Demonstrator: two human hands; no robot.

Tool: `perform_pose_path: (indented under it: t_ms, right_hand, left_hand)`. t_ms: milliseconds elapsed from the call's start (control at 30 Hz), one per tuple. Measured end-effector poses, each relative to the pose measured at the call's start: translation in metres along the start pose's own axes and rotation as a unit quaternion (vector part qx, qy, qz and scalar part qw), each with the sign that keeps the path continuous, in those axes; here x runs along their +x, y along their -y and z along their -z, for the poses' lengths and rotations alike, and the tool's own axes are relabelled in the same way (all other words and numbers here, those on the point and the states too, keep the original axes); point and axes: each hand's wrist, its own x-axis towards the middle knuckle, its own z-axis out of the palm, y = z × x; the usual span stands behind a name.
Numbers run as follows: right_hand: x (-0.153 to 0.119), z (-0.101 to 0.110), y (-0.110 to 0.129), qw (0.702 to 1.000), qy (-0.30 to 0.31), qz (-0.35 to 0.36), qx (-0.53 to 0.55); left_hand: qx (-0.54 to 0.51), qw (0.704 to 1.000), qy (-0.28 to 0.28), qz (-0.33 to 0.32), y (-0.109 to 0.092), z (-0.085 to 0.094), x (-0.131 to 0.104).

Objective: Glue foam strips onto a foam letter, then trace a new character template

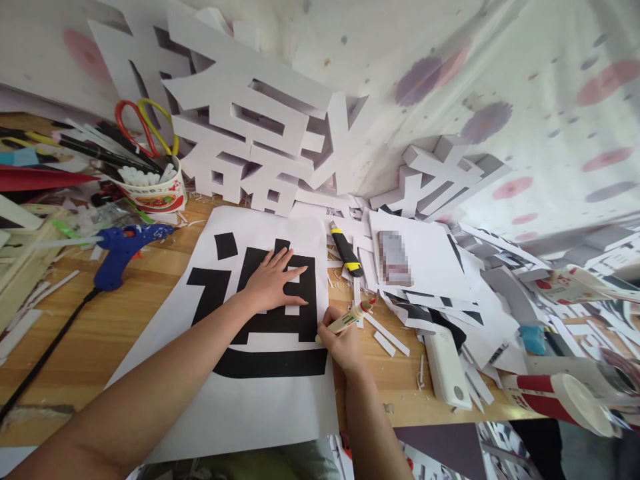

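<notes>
A large white sheet of paper [280, 413] lies on the wooden table, bearing a bold black Chinese character [273, 363]. My left hand [270, 280] rests flat on the upper right part of the character, fingers spread. Just right of it, my right hand [343, 343] grips a pen [350, 319] with a pale barrel and a red end pointing up to the right. The pen's lower end is at the right edge of the black shape; my fingers partly cover it. Beyond my right hand lies a yellow and black utility knife [345, 250].
A blue glue gun [123, 250] with a black cord is at left, near a paper tub [157, 190] of scissors, pens and white sticks. White cut-out characters [250, 127] stand at the back. Right are paper scraps, a blurred-out object [395, 259], a power bank [447, 367] and a red-white cup [555, 400].
</notes>
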Motion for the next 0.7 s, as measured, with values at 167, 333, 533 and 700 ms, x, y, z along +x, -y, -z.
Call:
perform_pose_path:
  t_ms: [167,333,533,700]
  right_hand:
    - [0.0001,0.0003,0.0009,1.000,-0.010,0.003,-0.005]
    - [0.0000,0.0004,0.0009,1.000,0.007,0.011,0.009]
    - [-0.0010,0.0005,0.0004,1.000,0.022,0.018,0.013]
    - [-0.0018,0.0011,0.0040,0.998,0.039,0.024,0.030]
  left_hand:
    - [0.001,1.000,0.000,0.001,-0.0001,0.0003,-0.0001]
    - [0.005,1.000,-0.004,-0.001,-0.0001,-0.0007,0.0001]
    - [0.006,1.000,-0.011,-0.005,0.0015,-0.0028,0.0005]
    - [0.005,1.000,-0.008,-0.004,0.0014,-0.0024,0.0008]
